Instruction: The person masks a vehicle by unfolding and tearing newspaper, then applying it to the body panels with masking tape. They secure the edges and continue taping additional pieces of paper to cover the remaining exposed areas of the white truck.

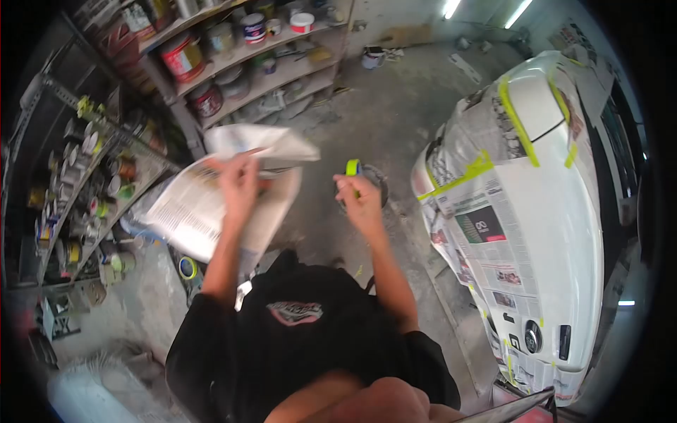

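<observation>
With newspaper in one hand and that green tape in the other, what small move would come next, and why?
Probably carry the newspaper in the left hand toward the car on the right. The right hand already pinches a roll of green tape, and the car is partly covered in taped newspaper, with bare white paint showing.

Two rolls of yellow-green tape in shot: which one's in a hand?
The tape roll pinched in the right hand, raised beside the newspaper that the left hand holds. The other roll lies untouched on the floor, below the newspaper.
</observation>
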A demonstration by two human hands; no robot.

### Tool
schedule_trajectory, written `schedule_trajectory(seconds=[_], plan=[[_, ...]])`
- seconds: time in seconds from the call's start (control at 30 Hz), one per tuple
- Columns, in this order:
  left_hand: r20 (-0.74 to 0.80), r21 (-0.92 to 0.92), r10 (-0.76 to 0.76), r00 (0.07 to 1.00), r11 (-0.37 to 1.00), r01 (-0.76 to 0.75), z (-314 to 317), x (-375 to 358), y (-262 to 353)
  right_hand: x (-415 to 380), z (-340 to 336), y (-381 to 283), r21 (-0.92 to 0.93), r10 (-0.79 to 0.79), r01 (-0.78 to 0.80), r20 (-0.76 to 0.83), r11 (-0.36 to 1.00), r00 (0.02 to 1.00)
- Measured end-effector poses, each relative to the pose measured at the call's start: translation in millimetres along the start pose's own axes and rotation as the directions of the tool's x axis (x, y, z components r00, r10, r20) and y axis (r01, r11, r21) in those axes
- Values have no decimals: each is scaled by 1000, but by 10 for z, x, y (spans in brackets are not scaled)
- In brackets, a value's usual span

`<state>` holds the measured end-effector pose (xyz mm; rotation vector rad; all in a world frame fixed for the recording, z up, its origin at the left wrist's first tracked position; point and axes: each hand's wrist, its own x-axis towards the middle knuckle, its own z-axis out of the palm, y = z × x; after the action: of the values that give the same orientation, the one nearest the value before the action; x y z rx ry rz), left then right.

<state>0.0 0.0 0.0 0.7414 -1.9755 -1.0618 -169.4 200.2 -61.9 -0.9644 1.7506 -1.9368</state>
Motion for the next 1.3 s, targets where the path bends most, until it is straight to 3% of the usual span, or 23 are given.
schedule_trajectory(seconds=[0.03, 0.07, 0.1, 0.17, 0.27, 0.33, 0.4, 0.47, 0.57, 0.6, 0.63, 0.7, 0.73, 0.83, 0.87, 0.97, 1.03, 1.07, 1.13, 1.2, 1.27, 1.3], plan=[[11, -72, 5, 1000, 997, -4, 188, 15, -101, 21, 38, -115, -31, -14, 14, 18, 999, 1000], [35, -261, -84, 996, 961, 91, 337, -27, 73, 1, 55, -207, -54, -27, 28, 11, 998, 1000], [-5, -218, -22, 1000, 976, 20, 463, -22, -116, 4, 44, -275, -96, -45, 46, 8, 994, 999], [77, -123, -169, 983, 976, 178, 529, -35, -99, -9, 59, -311, -132, -35, 32, -18, 991, 999], [58, -249, -143, 988, 956, 153, 566, 18, -58, -13, 139, -258, -211, -84, 66, -79, 975, 993], [13, -117, 4, 1000, 993, -3, 431, 93, -209, 0, 161, -148, -230, -150, 110, -164, 967, 975], [75, -44, -72, 995, 996, 75, 283, 118, -118, -2, 97, -164, -359, -152, 94, -137, 929, 979], [84, -123, -45, 995, 991, 55, 316, 112, -141, 4, 32, 18, -355, -233, 151, -198, 922, 952], [147, -239, -46, 988, 968, 80, 483, -13, -198, -39, 8, -132, -124, 91, -114, -175, 986, 980], [156, -170, -23, 987, 984, 50, 529, -70, -180, -50, 38, -102, -126, 23, -46, -172, 991, 985], [161, -95, -11, 987, 995, 27, 599, -123, -127, -68, 62, -168, -46, 132, -141, -158, 989, 979], [201, -157, 42, 979, 988, -10, 771, -231, -3, -111, 86, -363, 103, 353, -344, -90, 933, 931], [239, -176, 27, 971, 984, 16, 842, -292, 28, -117, 77, -321, -1, 313, -316, -135, 949, 940], [288, -292, 45, 957, 956, 42, 1068, -433, -8, -166, 103, -318, -8, 161, -171, -305, 985, 939], [300, -342, 62, 952, 939, 46, 1134, -461, -33, -183, 84, -304, 7, 162, -168, -304, 986, 939], [514, -351, -97, 852, 883, 312, 1159, -470, -94, -267, -43, -285, 68, 207, -195, -288, 978, 935], [605, -408, -87, 791, 820, 402, 1116, -441, -30, -297, -120, -327, 145, 275, -247, -234, 958, 932], [644, -428, -79, 761, 787, 444, 1082, -399, -9, -316, -182, -372, 77, 327, -318, -234, 945, 915], [592, -377, -172, 787, 804, 460, 1005, -273, -144, -384, -382, -474, -58, 427, -451, -239, 891, 872], [491, -324, -265, 830, 829, 457, 887, -28, -267, -432, -540, -466, -115, 23, -73, -391, 991, 920], [346, -296, -294, 891, 867, 400, 788, 379, -305, -612, -975, -471, -287, 43, -214, -504, 934, 863], [274, -295, -275, 921, 888, 353, 756, 586, -311, -678, -1180, -573, -267, 27, -213, -564, 940, 825]])
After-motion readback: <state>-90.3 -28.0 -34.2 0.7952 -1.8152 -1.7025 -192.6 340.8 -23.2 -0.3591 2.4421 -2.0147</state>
